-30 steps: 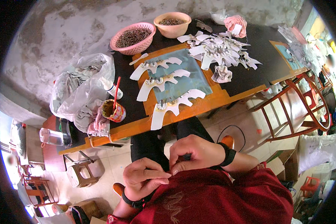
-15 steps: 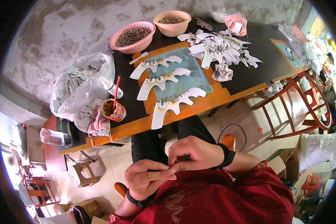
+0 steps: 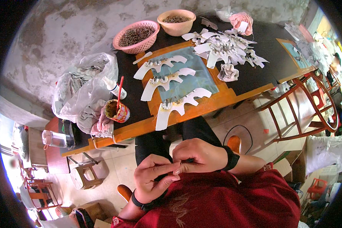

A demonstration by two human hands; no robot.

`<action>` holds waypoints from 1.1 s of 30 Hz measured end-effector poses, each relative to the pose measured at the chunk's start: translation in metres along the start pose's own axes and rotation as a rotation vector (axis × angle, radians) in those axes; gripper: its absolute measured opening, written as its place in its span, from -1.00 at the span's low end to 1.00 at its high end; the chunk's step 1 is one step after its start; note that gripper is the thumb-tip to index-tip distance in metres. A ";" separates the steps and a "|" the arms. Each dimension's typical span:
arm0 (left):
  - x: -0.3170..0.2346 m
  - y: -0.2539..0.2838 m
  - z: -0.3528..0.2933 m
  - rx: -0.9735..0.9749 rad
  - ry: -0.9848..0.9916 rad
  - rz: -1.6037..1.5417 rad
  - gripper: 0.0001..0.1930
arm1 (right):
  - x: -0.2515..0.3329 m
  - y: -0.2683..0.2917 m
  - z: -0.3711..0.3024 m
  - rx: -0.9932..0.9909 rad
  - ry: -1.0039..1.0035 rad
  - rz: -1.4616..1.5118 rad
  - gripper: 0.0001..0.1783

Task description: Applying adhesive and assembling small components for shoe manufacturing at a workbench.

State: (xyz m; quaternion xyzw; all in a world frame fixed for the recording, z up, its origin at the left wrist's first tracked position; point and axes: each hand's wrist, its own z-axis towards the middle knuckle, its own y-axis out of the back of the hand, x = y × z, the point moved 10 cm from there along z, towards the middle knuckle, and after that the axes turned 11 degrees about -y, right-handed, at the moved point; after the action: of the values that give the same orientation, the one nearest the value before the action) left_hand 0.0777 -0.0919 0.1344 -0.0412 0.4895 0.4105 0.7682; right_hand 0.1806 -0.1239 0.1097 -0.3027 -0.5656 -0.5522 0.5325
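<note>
Above my lap, in front of the table edge, my left hand [image 3: 152,178] and my right hand [image 3: 200,155] meet at the fingertips. Both are closed in a pinch; anything between the fingers is hidden or too small to name. Past them on the table lie three white arched pieces with scalloped edges, one above another. The nearest white piece [image 3: 163,117] overhangs the orange border, the middle white piece [image 3: 148,91] lies behind it, and the farthest white piece [image 3: 142,71] is beside a small white stick [image 3: 142,57]. Dark and yellowish spots mark their inner edges.
A heap of similar pieces [image 3: 213,57] covers the back right, near a crumpled cloth [image 3: 228,73]. Behind stand a pink basket [image 3: 148,45] and a peach basin [image 3: 178,29] of small dark parts. At left are a can [image 3: 123,114], white bottle [image 3: 114,88] and plastic bag [image 3: 64,104].
My left hand has shifted slightly right and up, its fingers bent differently against the right hand's. The whole view has moved a little; the table things stay in place.
</note>
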 end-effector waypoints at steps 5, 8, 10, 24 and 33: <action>0.004 0.003 -0.003 0.030 -0.008 -0.031 -0.75 | 0.002 0.002 0.001 -0.018 0.014 -0.020 -0.68; 0.003 0.005 -0.003 0.017 -0.026 -0.040 -0.78 | 0.003 0.001 0.001 -0.003 -0.018 -0.027 -0.68; 0.001 0.006 -0.002 0.012 -0.040 -0.010 -0.80 | 0.007 0.002 0.000 -0.015 0.002 -0.057 -0.68; 0.006 -0.003 -0.007 -0.135 0.007 -0.373 -0.59 | 0.007 0.005 -0.001 -0.037 0.020 -0.092 -0.77; 0.037 0.015 -0.014 -0.352 0.111 -0.520 -0.24 | 0.008 0.014 0.000 -0.137 -0.109 -0.053 -0.78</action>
State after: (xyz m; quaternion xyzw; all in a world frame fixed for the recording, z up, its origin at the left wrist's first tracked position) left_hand 0.0647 -0.0666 0.1028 -0.3195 0.4253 0.2758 0.8006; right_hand 0.1915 -0.1234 0.1218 -0.3532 -0.5623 -0.5862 0.4642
